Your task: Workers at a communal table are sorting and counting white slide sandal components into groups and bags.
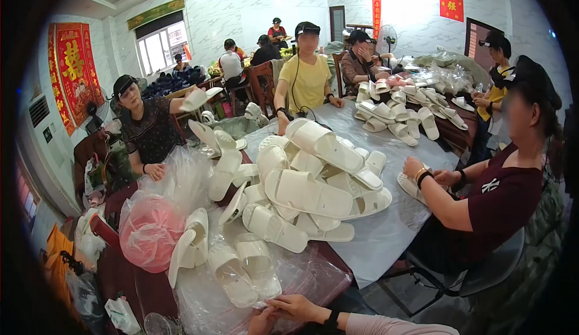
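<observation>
At the lower edge my right hand (297, 308), with a black band at its wrist and a pale pink sleeve, points leftward. Its fingers are pressed together at the near end of a clear plastic bag (223, 262). My left hand (262, 321) meets it there, fingers curled and partly hidden, pinching the same plastic. Inside that bag lie two cream slippers (259, 265) side by side, toes away from me. Just beyond rises a big heap of cream slippers (307, 196). Left of the bagged pair, another pair of slippers (189, 244) leans on its side.
A pink bundle in clear plastic (152, 232) sits at the left. Co-workers are around the joined tables; the one at the right handles a slipper (413, 185), and one at the far left holds up slippers (196, 98). More slippers (398, 108) cover the far table.
</observation>
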`<state>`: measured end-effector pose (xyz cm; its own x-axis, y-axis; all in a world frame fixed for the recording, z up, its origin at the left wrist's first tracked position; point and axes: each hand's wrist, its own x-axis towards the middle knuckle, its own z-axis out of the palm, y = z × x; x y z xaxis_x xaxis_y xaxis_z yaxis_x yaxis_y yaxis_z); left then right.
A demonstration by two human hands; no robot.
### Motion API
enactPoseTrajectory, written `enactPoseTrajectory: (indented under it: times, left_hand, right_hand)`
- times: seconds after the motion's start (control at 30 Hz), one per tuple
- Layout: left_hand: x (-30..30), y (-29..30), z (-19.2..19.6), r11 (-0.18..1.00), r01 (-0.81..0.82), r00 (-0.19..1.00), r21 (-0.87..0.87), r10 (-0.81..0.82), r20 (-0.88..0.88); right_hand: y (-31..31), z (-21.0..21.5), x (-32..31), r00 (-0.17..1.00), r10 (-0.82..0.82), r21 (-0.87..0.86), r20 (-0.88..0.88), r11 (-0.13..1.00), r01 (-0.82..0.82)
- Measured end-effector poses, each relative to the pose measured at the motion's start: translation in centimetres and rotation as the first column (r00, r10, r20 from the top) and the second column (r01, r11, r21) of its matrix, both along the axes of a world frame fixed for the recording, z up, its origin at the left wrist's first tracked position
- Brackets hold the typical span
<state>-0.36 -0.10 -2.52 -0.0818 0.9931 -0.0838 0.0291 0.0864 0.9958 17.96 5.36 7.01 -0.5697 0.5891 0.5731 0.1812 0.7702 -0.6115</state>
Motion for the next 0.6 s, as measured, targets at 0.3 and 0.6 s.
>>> enactPoseTrajectory:
  times: [0.3, 0.6]
  left_hand:
    - [0.3, 0.1, 3.4, 0.999, 0.046, 0.975, 0.000, -0.045, -0.215]
    - [-0.8, 0.2, -0.1, 0.986, 0.053, 0.985, -0.158, -0.078, -0.157]
  right_hand:
    - [0.1, -0.2, -0.1, 1.000, 0.002, 0.023, -0.003, 1.000, -0.002]
    - [0.2, -0.1, -0.2, 1.000, -0.013, 0.039, 0.000, 0.999, 0.013]
